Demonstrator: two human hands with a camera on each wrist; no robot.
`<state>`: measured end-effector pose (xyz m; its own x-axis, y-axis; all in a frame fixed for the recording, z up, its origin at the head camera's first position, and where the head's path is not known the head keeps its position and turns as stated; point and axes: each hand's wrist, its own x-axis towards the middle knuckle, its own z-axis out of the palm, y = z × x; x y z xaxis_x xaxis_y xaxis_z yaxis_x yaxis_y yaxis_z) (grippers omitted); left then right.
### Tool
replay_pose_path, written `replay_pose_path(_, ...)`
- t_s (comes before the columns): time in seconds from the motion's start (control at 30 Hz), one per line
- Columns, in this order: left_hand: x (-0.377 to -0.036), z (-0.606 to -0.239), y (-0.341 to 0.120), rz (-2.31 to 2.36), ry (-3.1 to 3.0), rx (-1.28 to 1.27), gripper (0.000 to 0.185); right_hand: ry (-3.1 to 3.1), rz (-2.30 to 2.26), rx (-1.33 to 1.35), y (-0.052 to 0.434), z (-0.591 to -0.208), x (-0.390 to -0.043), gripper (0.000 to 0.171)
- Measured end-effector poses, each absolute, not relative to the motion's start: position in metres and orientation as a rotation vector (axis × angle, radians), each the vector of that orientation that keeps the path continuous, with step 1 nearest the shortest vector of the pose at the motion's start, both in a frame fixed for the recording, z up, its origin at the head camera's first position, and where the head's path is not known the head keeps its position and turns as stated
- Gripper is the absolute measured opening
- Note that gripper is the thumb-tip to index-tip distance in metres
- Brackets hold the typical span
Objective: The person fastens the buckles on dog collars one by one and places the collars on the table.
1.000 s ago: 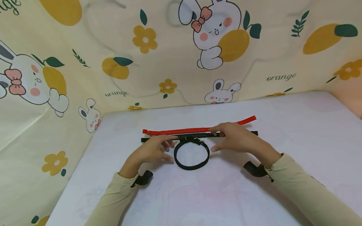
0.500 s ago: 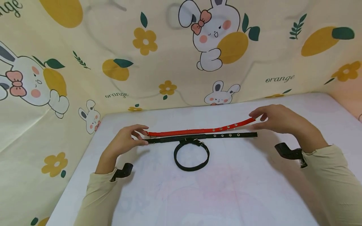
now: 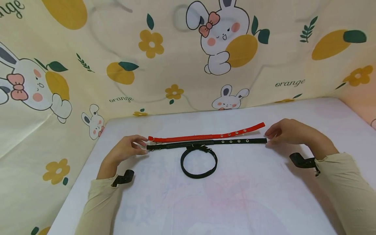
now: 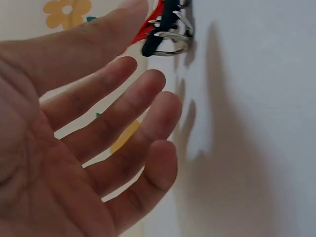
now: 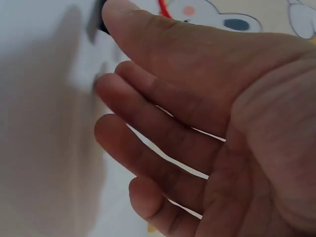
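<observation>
Hands at opposite ends of straight black collar (image 3: 205, 142) on white table (image 3: 235, 195): left hand (image 3: 124, 151) fingers relaxed beside buckle end, right hand (image 3: 289, 132) fingers loose, touching tip. Red collar (image 3: 205, 135) just behind; looped black collar (image 3: 199, 162) in front.

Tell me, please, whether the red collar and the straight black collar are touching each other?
Cannot tell. In the head view the red collar runs close beside the straight black collar, widening away at the right end, but no clear gap or contact shows along the left half.
</observation>
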<state>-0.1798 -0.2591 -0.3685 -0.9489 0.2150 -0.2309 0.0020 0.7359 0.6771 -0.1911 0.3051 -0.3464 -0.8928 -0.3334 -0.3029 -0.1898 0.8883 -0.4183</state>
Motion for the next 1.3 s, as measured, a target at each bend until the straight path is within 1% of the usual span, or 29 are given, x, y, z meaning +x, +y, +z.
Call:
replay_pose_path(0.2,-0.182,-0.377,-0.253,0.996,2.638,0.176,0.044,2.668,-0.546,-0.363,0.299,-0.355,-0.192,0.045)
replay_pose_path(0.43,-0.183,-0.38,-0.248,0.94,2.684,0.178,0.035,2.676,-0.528,-0.379,0.296,-0.355,-0.191,0.032)
replay_pose_path(0.63,-0.184,-0.383,-0.246,0.927,2.725,0.168,0.033,2.655,-0.536,-0.364,0.297,-0.353,-0.192,0.033)
replay_pose_path(0.8,-0.183,-0.384,-0.246,0.935,2.745,0.174,0.029,2.652,-0.544,-0.358,0.296,-0.349,-0.191,0.029)
replay_pose_path(1.3,-0.181,-0.373,-0.246,0.918,2.714,0.182,0.03,2.622,-0.664,-0.343,0.298,-0.341,-0.189,0.04)
